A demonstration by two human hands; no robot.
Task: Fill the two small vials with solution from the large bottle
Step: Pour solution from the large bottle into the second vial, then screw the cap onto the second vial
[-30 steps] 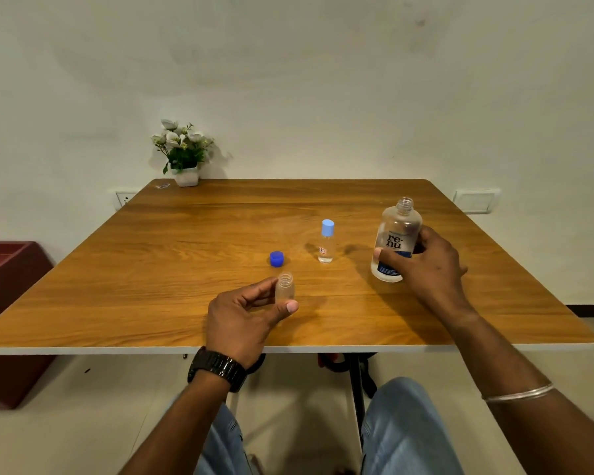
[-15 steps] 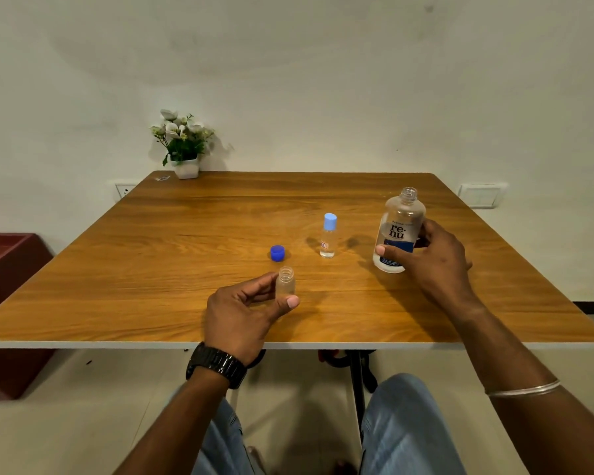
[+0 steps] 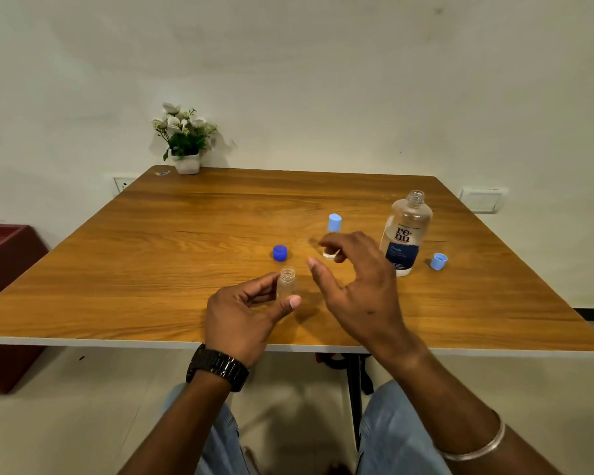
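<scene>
Two vials were out; left hand [image 3: 244,313] pinched the open vial [image 3: 286,282] near the front edge, right hand [image 3: 354,286] hovered slack before the capped vial [image 3: 333,234]; uncapped big bottle [image 3: 405,233] stood right, so a careless swipe could've tipped it.

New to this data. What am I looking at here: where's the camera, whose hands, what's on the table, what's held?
No robot: a person's bare hands, filmed by one head-worn camera looking forward and down. The left hand pinches an open small vial. The right hand is open and empty, hovering above the table. Also standing there: a capped small vial, the uncapped large bottle, a dark blue cap, a light blue cap and a flower pot at the far edge.
</scene>
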